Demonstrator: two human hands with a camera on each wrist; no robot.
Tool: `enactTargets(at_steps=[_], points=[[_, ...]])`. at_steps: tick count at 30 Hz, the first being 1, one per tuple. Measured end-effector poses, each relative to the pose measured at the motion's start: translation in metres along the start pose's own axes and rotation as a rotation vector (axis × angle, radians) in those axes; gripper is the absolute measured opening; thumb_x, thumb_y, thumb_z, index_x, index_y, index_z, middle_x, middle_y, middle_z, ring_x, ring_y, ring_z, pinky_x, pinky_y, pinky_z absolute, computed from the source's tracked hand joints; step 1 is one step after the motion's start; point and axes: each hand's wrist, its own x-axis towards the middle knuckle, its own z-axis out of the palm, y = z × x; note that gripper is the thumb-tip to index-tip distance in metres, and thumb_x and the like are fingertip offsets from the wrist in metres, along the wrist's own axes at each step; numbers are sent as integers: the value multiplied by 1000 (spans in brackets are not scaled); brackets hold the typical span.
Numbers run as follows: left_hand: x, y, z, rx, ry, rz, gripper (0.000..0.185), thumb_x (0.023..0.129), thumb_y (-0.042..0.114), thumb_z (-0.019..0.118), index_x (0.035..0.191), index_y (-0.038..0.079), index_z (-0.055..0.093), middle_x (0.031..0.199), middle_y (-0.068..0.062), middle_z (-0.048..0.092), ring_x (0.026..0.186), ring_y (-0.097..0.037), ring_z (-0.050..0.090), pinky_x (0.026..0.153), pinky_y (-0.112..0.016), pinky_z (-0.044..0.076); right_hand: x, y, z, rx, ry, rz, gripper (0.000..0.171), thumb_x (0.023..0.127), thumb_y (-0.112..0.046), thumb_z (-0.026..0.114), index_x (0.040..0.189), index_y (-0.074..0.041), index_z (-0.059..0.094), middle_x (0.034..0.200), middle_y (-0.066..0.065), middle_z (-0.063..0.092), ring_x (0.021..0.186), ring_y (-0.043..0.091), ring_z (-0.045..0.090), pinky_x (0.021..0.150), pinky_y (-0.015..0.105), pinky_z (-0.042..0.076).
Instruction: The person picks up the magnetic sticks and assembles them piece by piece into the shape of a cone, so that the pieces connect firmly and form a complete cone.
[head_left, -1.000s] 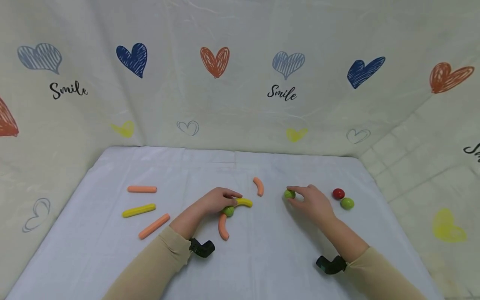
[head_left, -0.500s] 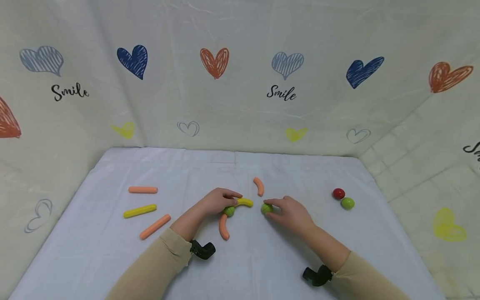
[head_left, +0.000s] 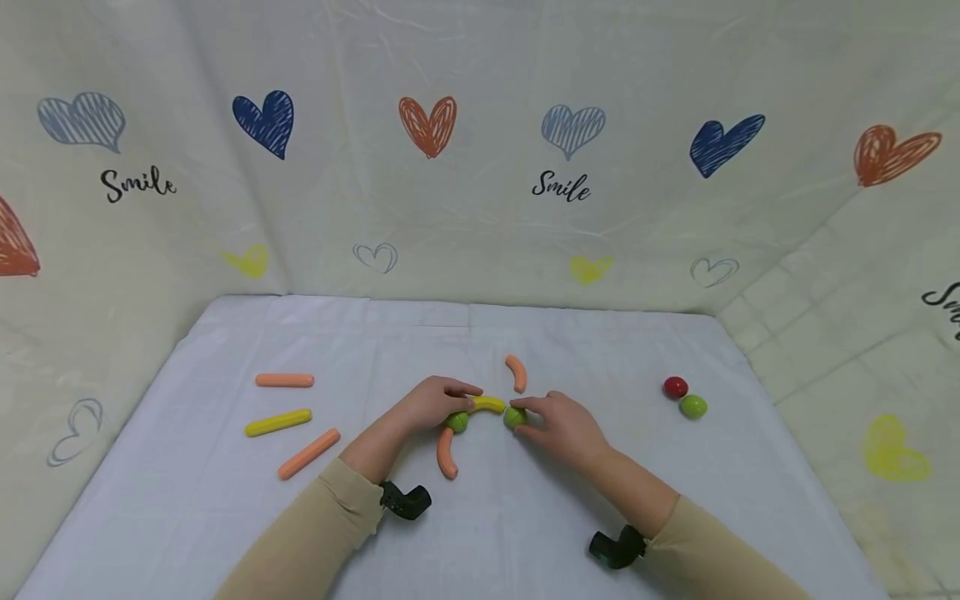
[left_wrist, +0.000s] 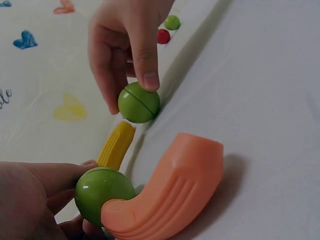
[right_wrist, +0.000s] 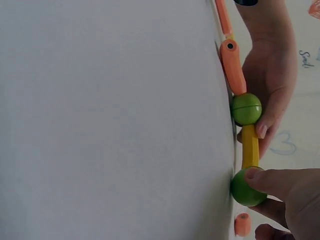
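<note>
My left hand (head_left: 437, 402) pinches a yellow curved stick (head_left: 491, 404) near its left end. A green ball (left_wrist: 102, 195) sits at that end, under my left fingers, and joins a curved orange stick (left_wrist: 170, 190) that points toward me. My right hand (head_left: 562, 427) holds another green ball (left_wrist: 139, 103) between thumb and fingers. That ball is at the yellow stick's free right end; whether the two touch I cannot tell. Just beyond my right fingertips, a short curved orange stick (head_left: 516, 373) lies by itself on the white cloth.
To the left lie two straight orange sticks, a far one (head_left: 284, 380) and a near one (head_left: 309, 454), with a straight yellow stick (head_left: 278, 422) between them. A red ball (head_left: 676, 387) and a loose green ball (head_left: 693, 407) rest at right. A heart-printed curtain (head_left: 480, 208) rises behind the table.
My right hand has carried its green ball leftward, from right of the loose curved orange stick to the yellow stick's end. My left hand and its pieces stay in place.
</note>
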Motion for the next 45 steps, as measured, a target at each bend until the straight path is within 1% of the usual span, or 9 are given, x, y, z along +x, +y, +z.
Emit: enactTargets(at_steps=[4,9,13,17,27,32,37,41,45], points=[[1,0,1,-5,0,1,27,97,29,65,123,26,72,119,-2,68,108,-16,59,95,-40,45,0,-2,-1,-3,-17,8,41,84,-29,81,123,-25,72,83,-7,61,71,12,46,62,29,41],[0,0,0,-19,0,6,29,96,29,66,125,23,71,118,-3,68,106,-16,59,94,-40,46,2,-2,-1,12,-14,2,44,84,-29,80,126,-25,70,94,-4,68,78,13,54,69,32,47],[0,1,-2,-19,-17,5,31,97,30,65,126,22,70,120,-2,67,109,-17,59,96,-40,46,2,-1,0,45,1,-7,48,84,-31,81,130,-22,67,111,-1,71,99,19,64,85,39,52],[1,3,-7,7,-51,0,33,97,32,64,128,22,69,119,-1,67,107,-16,58,96,-40,45,-1,-3,1,74,26,3,50,84,-33,81,130,-19,67,124,0,68,117,22,62,96,43,49],[13,13,-18,139,-159,41,28,98,25,61,126,25,70,123,3,65,107,-14,55,98,-41,42,-2,-16,7,139,31,150,44,84,-38,80,122,-20,69,101,-6,70,96,16,65,84,40,53],[16,16,-20,197,-201,44,27,98,20,62,121,30,72,122,0,66,109,-14,57,97,-40,43,-2,-19,7,199,45,145,38,85,-33,79,120,-19,70,95,-5,71,85,15,63,76,37,52],[13,14,-18,218,-216,35,30,97,20,64,125,29,70,119,-3,66,102,-15,58,92,-39,46,3,-17,5,215,26,130,38,88,-30,77,123,-19,69,99,-4,71,72,11,56,66,32,48],[8,10,-16,187,-202,30,32,96,21,66,127,28,69,116,-2,67,98,-14,59,89,-37,47,8,-16,2,209,10,109,37,88,-28,77,124,-21,70,103,-5,72,79,11,59,70,33,50],[2,7,-13,154,-178,24,35,96,21,66,130,27,67,106,0,67,89,-14,59,81,-34,48,12,-14,1,207,10,69,35,88,-27,76,123,-22,71,104,-6,72,95,15,64,82,39,52]])
